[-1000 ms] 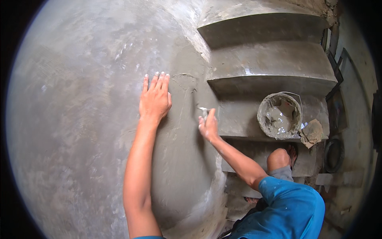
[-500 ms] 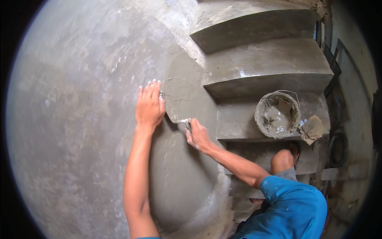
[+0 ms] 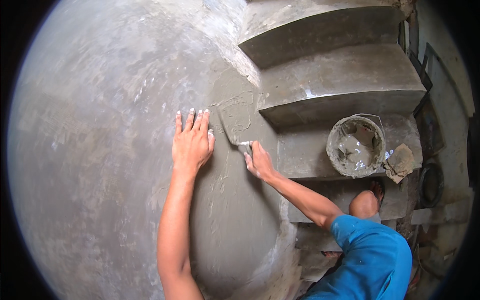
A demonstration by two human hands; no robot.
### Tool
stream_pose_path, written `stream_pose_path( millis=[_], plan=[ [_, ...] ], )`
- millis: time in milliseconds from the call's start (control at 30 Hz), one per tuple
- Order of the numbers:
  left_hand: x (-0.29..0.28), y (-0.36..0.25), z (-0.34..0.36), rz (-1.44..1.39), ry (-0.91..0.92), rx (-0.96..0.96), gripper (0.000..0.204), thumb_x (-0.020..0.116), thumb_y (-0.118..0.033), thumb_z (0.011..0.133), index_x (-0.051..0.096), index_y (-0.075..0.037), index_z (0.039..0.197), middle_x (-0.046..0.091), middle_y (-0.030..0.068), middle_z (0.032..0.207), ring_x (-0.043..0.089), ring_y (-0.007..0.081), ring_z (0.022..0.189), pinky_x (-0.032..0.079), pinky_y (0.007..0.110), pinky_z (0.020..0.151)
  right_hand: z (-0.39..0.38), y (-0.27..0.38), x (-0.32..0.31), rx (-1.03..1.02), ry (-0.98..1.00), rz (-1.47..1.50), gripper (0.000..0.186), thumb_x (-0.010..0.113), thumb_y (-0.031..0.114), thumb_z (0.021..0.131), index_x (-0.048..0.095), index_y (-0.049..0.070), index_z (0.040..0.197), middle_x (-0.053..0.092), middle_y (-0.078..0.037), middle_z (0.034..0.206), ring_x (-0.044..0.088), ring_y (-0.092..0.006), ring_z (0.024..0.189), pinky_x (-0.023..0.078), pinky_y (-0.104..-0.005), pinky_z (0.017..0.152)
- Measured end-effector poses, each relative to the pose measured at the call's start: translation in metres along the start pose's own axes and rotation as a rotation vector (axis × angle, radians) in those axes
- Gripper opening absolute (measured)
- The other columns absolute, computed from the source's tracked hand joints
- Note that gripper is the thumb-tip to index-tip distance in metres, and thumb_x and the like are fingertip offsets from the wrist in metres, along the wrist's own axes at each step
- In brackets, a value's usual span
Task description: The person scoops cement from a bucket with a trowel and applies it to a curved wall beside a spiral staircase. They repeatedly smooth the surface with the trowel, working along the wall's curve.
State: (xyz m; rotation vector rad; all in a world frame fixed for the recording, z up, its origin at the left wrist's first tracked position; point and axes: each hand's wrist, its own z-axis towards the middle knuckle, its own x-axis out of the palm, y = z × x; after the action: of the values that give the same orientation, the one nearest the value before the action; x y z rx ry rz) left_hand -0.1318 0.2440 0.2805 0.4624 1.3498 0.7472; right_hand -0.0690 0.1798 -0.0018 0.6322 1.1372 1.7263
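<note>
Resting palm-down on the grey wall [image 3: 100, 165], the left hand [image 3: 192, 147] holds no tool; its four fingers are stretched out and slightly apart, just left of the wet mortar patch [image 3: 225, 200]. The right hand [image 3: 260, 162] is closed around the handle of one trowel [image 3: 235, 142]. That trowel is over the upper part of the patch, its thin blade seen nearly edge-on and pointing up toward the left fingertips; whether the whole blade touches the mortar cannot be told.

One bucket [image 3: 332, 147] stands on a step to the right, its wire handle [image 3: 378, 120] folded to the far side. Inside is a shiny grey wet mix [image 3: 357, 152], with more grey caked on the walls and rim; a brownish patch in it is too unclear to identify. One crumpled brown scrap [image 3: 400, 162] lies just beside the bucket, to its right.

At least five concrete steps [image 3: 345, 70] show, the lowest partly hidden by the blue shirt [image 3: 372, 255]. One bent knee [image 3: 364, 205] appears below the bucket.
</note>
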Motion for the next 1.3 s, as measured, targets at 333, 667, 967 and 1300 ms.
stream_pose_path(
  millis=[333, 667, 967, 1300],
  plan=[
    [-0.002, -0.002, 0.005, 0.048, -0.009, 0.015, 0.064, 0.051, -0.032, 0.102, 0.042, -0.005, 0.160, 0.055, 0.0146, 0.158, 0.044, 0.0308, 0.152, 0.018, 0.055, 0.132, 0.050, -0.030, 0.002, 0.401, 0.004, 0.052, 0.035, 0.065, 0.009, 0.094, 0.036, 0.001, 0.112, 0.062, -0.031, 0.104, 0.063, -0.0551, 0.095, 0.049, -0.0600, 0.079],
    [-0.022, 0.012, -0.002, -0.614, -0.173, -0.067, 0.062, 0.052, -0.020, 0.100, 0.043, -0.003, 0.159, 0.053, 0.0208, 0.157, 0.044, 0.0377, 0.151, 0.023, 0.053, 0.130, -0.038, 0.055, -0.010, -0.243, 0.061, 0.072, 0.042, 0.073, 0.009, 0.092, 0.050, -0.003, 0.124, 0.061, -0.027, 0.105, 0.064, -0.0517, 0.086, 0.055, -0.0546, 0.073],
    [-0.044, 0.030, -0.032, -0.680, -0.283, -0.066, 0.058, 0.049, -0.017, 0.099, 0.049, -0.002, 0.155, 0.058, 0.0221, 0.152, 0.052, 0.0426, 0.143, 0.031, 0.053, 0.127, 0.012, 0.063, 0.013, -0.216, -0.081, -0.026, 0.037, 0.071, 0.003, 0.089, 0.053, -0.001, 0.121, 0.062, -0.024, 0.109, 0.067, -0.0476, 0.088, 0.056, -0.0538, 0.069],
    [-0.047, 0.030, -0.024, -0.762, -0.275, -0.075, 0.059, 0.049, -0.017, 0.096, 0.051, -0.002, 0.153, 0.060, 0.0229, 0.150, 0.054, 0.0436, 0.141, 0.030, 0.052, 0.128, -0.003, -0.010, -0.016, 0.198, -0.151, 0.005, 0.036, 0.070, 0.005, 0.090, 0.047, 0.002, 0.117, 0.065, -0.029, 0.103, 0.065, -0.0525, 0.095, 0.052, -0.0565, 0.080]
  ],
)
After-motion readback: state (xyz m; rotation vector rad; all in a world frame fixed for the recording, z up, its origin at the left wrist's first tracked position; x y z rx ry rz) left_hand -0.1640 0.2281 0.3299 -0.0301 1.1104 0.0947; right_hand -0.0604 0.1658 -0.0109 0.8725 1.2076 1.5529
